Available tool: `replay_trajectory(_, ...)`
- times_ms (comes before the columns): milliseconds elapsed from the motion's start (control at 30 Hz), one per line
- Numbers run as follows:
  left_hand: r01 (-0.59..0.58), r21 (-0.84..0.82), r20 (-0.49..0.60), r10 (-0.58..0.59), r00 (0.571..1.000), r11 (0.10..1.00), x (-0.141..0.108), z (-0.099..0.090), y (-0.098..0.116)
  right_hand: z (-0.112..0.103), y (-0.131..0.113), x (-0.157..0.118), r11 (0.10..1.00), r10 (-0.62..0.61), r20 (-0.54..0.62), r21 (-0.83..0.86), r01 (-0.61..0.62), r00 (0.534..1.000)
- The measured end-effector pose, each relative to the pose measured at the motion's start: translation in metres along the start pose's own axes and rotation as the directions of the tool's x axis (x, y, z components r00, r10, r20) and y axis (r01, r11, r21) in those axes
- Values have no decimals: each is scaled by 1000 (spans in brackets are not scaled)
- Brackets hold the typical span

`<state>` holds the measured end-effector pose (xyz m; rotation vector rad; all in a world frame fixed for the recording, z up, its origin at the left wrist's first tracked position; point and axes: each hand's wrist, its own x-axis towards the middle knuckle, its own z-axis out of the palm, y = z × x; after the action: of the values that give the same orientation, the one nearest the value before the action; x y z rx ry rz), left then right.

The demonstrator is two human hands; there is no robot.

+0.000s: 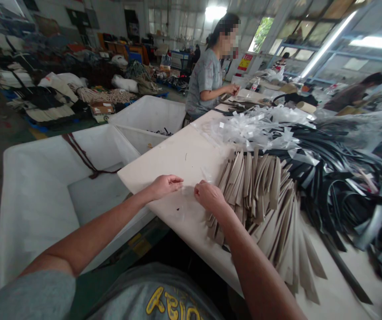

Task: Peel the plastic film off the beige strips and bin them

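Over the pale table (157, 166), my left hand (166, 186) and my right hand (208, 194) face each other a short way apart. Both have their fingers closed at the edges of a thin clear plastic bag (187, 195), which is faint against the tabletop. Right beside my right hand lies a pile of beige strips (257, 182), fanned toward the front edge. A small dark scrap (178, 209) lies just in front of the bag.
Black strips (336, 178) and a heap of clear bags (260, 126) cover the table's right and far parts. Large white bins (34, 169) stand at the left. A person in a grey shirt (206, 80) works at the far side; others sit farther back.
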<state>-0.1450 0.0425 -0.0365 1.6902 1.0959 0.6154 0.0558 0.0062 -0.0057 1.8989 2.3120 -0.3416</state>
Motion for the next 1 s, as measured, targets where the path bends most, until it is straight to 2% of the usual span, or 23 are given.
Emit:
replay_trajectory(67,-40,272,42,30,999,962,10,6,5,1,0,-1,1000,7,-13,27,-7,1000)
replay_trajectory(133,-85,469,75,56,996,879,20,13,13,0,1,-2,997,13,-25,71,-11,1000)
replay_trajectory(200,-111,531,102,67,993,840,30,18,22,-1,1,-5,991,18,-41,130,-12,999)
replay_trajectory(333,-122,522,153,48,987,844,40,20,33,-4,-1,-24,953,60,-126,303,-19,990)
replay_trajectory(400,-115,487,150,47,988,866,36,18,35,-4,-1,-39,906,102,-165,423,-23,981)
replay_trajectory(500,-109,383,99,76,992,918,16,15,39,-1,-2,-61,776,129,-139,631,-12,982)
replay_trajectory(600,-120,116,20,118,993,986,-14,21,46,3,-4,-71,583,111,-98,812,15,989)
replay_trajectory(667,-100,-62,0,101,995,993,-33,31,51,6,-6,-70,465,123,-113,884,43,986)
replay_trajectory(733,-52,-180,19,56,998,982,-46,42,54,7,-7,-65,389,176,-154,918,75,972)
replay_trajectory(867,72,-415,77,-44,996,907,-55,58,54,4,-4,-59,354,251,-249,923,151,935)
replay_trajectory(933,109,-470,109,-65,992,876,-54,60,55,-2,-2,-63,388,236,-302,901,196,923)
replay_trajectory(1000,121,-455,155,-56,986,882,-54,62,60,-11,-2,-71,465,213,-366,853,235,906)
